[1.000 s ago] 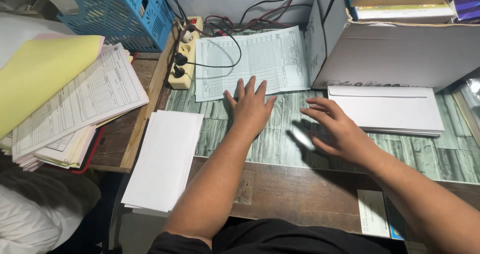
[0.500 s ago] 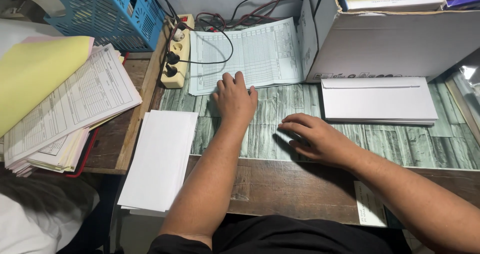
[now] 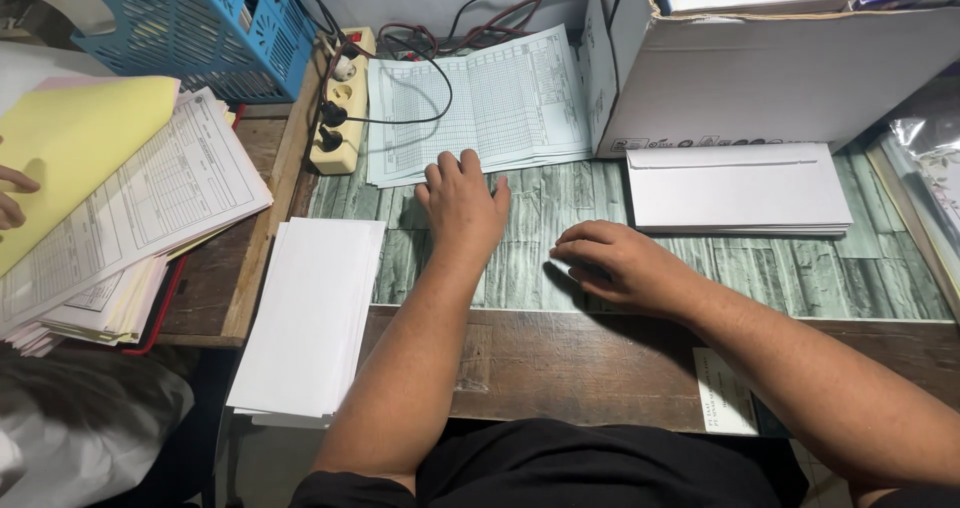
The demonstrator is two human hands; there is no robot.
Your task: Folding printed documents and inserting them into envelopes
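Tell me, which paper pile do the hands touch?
The gridded pale-blue forms: the left hand fingertips rest on their near edge. The white stacks lie untouched.

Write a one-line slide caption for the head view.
Left hand on a printed form, right hand resting on the desk.

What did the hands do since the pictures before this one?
The left hand, spread flat a second ago, slid up and curled its fingertips onto the near edge of the printed sheet. The right hand dropped onto the green tabletop and bunched up. Another person's fingers appeared on the yellow paper. Both envelope stacks stayed put.
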